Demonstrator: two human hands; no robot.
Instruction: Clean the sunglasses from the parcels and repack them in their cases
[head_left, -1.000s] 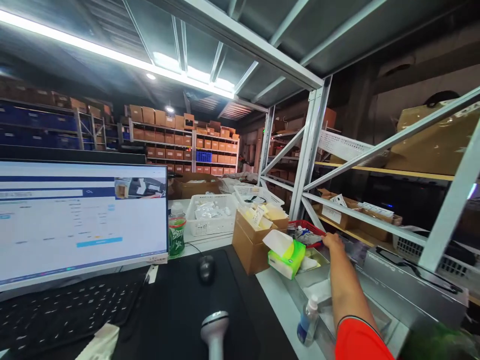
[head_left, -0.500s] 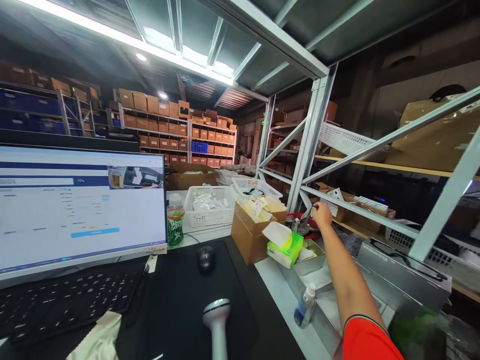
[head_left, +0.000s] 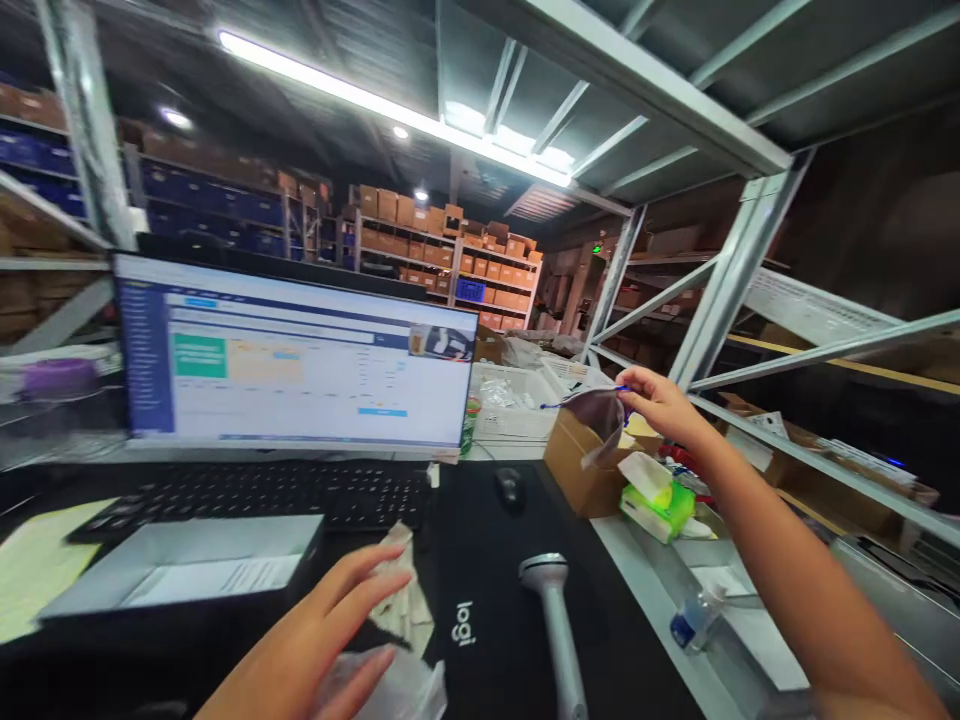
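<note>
Soft grey pouch hangs from the right hand above a brown box

The right hand (head_left: 656, 405), arm stretched out, pinches the soft grey drawstring pouch (head_left: 598, 410) at its top edge between thumb and fingers; the pouch hangs in front of and over the brown cardboard box (head_left: 577, 465), its blue cord (head_left: 551, 406) trailing to the left; just beside that box sits the green-and-white soft tissue packet (head_left: 661, 507).

The left hand (head_left: 300, 640) is low and near, its fingers slightly spread over crumpled translucent white plastic (head_left: 424, 690); whether they grip it, I cannot tell; the crumpled beige sheet (head_left: 409, 605) lies just beyond the fingertips; the shallow grey rectangular box (head_left: 247, 532) stands to their left, in front of the black keyboard (head_left: 262, 495); the white handheld scanner (head_left: 555, 610) rests on the black mat (head_left: 487, 560).
</note>
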